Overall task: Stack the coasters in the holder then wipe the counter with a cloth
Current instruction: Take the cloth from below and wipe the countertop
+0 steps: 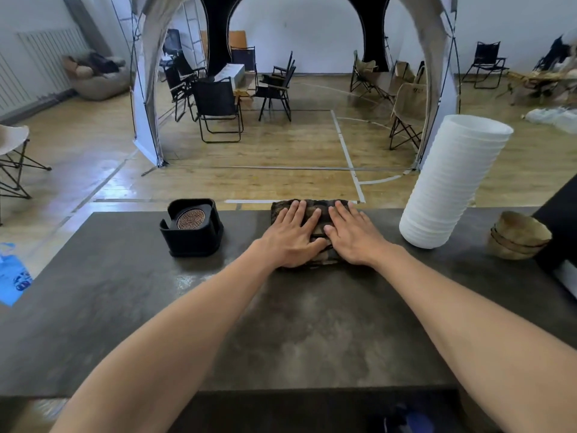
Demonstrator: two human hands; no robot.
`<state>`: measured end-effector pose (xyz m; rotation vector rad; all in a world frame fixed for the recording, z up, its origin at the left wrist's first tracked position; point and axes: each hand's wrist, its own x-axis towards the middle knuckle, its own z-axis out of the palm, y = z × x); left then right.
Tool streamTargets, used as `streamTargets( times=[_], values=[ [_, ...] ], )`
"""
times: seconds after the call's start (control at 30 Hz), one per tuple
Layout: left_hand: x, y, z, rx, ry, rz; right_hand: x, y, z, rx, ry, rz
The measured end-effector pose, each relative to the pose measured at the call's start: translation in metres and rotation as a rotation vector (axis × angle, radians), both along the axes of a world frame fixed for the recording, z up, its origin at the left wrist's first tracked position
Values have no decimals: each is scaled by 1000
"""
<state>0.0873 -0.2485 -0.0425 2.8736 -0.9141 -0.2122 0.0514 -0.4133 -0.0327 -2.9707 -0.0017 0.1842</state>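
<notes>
While the coasters (190,219) sit stacked in the holder (191,230), we're into the wipe!
Left hand (290,235) and right hand (351,234) press flat, fingers spread, on the cloth (315,210) at the counter (312,323) far edge; most wiping looks left.

Black square holder (191,228) upright on dark counter (125,292), left of centre, patterned round coasters (190,219) stacked inside. Folded brown camouflage-patterned cloth (315,210) flat at the counter's far edge, just right of the holder, not touching it.
</notes>
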Motion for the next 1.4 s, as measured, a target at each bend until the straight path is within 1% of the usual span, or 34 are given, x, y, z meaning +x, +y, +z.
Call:
streamTargets(
  times=[0.07, 0.17, 0.4, 0.57, 0.63, 0.73, 0.8, 0.9, 1.03, 1.17, 1.27, 1.4],
  values=[
    [-6, -24, 3, 3, 0, -36, -8, -18, 2, -32, 1, -50],
    [-12, -45, 7, 3, 4, -76, -19, -35, 1, -23, 16, -91],
    [-40, -37, 11, -35, 17, -86, -39, -35, -4, 4, 6, -90],
    [-85, 1, 9, -62, 33, -116, -90, -1, -15, 13, -34, -94],
    [-107, 27, 3, -81, -1, -126, -114, 23, -21, -52, -84, -61],
    [-128, 74, -5, -110, -36, -106, -135, 66, -24, -63, -128, 16],
    [-127, 100, -7, -111, -58, -66, -129, 90, -24, -26, -125, 60],
    [-101, 118, -3, -75, -56, -12, -94, 110, -20, 11, -109, 79],
    [-48, 115, 2, -26, -16, 29, -31, 115, -19, 16, -55, 72],
    [-11, 105, 1, -25, 21, 55, 12, 106, -22, 32, -50, 76],
    [-10, 104, -2, -34, 18, 58, 12, 105, -23, 24, -62, 99],
    [-41, 106, 2, -17, 18, 39, -26, 108, -16, 113, -50, 60]
  ],
)
